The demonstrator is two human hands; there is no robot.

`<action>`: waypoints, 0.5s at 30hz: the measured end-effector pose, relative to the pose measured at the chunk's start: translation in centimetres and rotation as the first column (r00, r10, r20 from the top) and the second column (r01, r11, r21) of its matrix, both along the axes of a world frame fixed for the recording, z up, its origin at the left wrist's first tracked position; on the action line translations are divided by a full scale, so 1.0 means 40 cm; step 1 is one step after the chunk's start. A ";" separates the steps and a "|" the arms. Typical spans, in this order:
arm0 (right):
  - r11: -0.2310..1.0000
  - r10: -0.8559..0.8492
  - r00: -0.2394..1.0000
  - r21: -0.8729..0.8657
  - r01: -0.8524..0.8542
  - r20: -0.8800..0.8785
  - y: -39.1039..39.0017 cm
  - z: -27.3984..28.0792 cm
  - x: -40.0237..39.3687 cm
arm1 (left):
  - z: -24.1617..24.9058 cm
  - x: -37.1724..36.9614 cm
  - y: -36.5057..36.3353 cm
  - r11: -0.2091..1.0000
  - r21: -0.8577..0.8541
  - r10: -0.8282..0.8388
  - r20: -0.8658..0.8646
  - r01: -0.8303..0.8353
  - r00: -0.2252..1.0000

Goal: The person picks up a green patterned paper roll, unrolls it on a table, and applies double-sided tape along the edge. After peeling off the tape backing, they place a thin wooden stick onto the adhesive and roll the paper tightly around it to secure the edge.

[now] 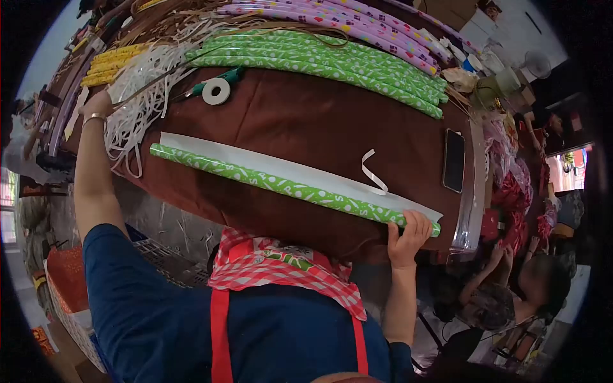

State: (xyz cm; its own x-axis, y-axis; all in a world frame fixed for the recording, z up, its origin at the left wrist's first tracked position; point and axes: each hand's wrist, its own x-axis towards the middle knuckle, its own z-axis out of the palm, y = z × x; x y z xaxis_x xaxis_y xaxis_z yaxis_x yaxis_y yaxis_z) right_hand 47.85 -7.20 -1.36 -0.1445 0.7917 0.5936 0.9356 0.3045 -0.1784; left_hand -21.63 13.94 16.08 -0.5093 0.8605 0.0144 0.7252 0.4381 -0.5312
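Now the right hand (407,237) grips the green wrapped roll (287,186); the left hand (96,105) rests among white strips (137,96).

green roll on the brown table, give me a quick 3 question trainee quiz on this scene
1. True or false: the right hand grips one end of the green roll.
2. Which lies on the brown table beside the green-handled scissors?
A. a tape ring
B. a hammer
C. a cup
3. Fill in: the left hand is at the pile of white ____ at the table's far end.

Key
1. True; its fingers curl over the roll's near end.
2. A, the tape ring.
3. strips; the white strips. What the hand holds cannot be told.
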 end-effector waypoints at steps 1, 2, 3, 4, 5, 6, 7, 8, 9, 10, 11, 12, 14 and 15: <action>1.000 0.008 1.000 0.001 -0.008 0.005 -0.001 0.003 0.001 | -0.002 -0.014 0.002 1.000 0.001 0.008 0.005 -0.008 1.000; 1.000 -0.003 1.000 -0.016 0.004 0.017 -0.003 0.006 0.002 | -0.004 -0.035 0.014 0.987 -0.096 0.126 -0.050 -0.130 0.991; 0.999 -0.019 1.000 -0.032 0.020 0.024 -0.003 0.006 -0.001 | 0.004 -0.040 0.024 0.950 -0.184 0.232 -0.119 -0.251 0.966; 0.999 -0.023 1.000 -0.028 0.023 0.018 -0.003 0.004 -0.003 | 0.008 -0.033 0.021 0.956 -0.084 0.267 -0.138 -0.280 0.954; 0.999 -0.015 1.000 -0.035 0.015 0.014 -0.005 0.004 -0.003 | 0.021 -0.040 0.018 0.945 -0.098 0.302 -0.113 -0.313 0.947; 0.999 -0.007 1.000 -0.043 0.007 0.011 -0.005 0.006 0.000 | 0.036 -0.053 0.015 0.932 -0.113 0.337 -0.087 -0.345 0.937; 0.999 -0.015 1.000 -0.042 0.016 0.006 -0.004 0.006 0.001 | 0.047 -0.062 0.009 0.925 -0.087 0.364 -0.082 -0.371 0.928; 0.999 -0.008 1.000 -0.049 0.008 0.001 -0.005 0.007 0.002 | 0.054 -0.073 0.000 0.916 -0.065 0.390 -0.078 -0.395 0.917; 0.998 0.003 1.000 -0.057 -0.004 -0.004 -0.006 0.008 0.002 | 0.058 -0.091 -0.013 0.909 -0.046 0.410 -0.093 -0.415 0.908; 0.998 0.004 1.000 -0.063 -0.004 -0.007 -0.006 0.012 0.002 | 0.056 -0.108 -0.032 0.898 -0.030 0.434 -0.107 -0.439 0.894; 0.998 0.001 1.000 -0.062 -0.001 -0.001 -0.006 0.015 0.000 | 0.051 -0.119 -0.049 0.866 -0.085 0.476 -0.159 -0.492 0.865; 0.998 -0.002 1.000 -0.062 0.002 0.004 -0.006 0.016 -0.003 | 0.040 -0.153 -0.049 0.863 -0.091 0.478 -0.167 -0.496 0.862; 0.998 0.006 1.000 -0.066 -0.006 -0.010 -0.006 0.012 0.001 | 0.008 -0.257 -0.037 0.883 -0.041 0.464 -0.070 -0.467 0.883; 0.998 0.012 1.000 -0.059 -0.013 -0.017 -0.004 0.010 0.001 | -0.001 -0.286 -0.029 0.890 -0.014 0.456 -0.020 -0.456 0.890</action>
State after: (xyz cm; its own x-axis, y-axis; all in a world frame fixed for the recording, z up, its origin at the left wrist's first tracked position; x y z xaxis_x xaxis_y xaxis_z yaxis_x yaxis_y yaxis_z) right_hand 47.90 -7.35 -0.97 -0.1450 0.8236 0.5484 0.9287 0.3044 -0.2116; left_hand -33.08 12.77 16.04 -0.8456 0.5336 0.0126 0.4393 0.7092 -0.5514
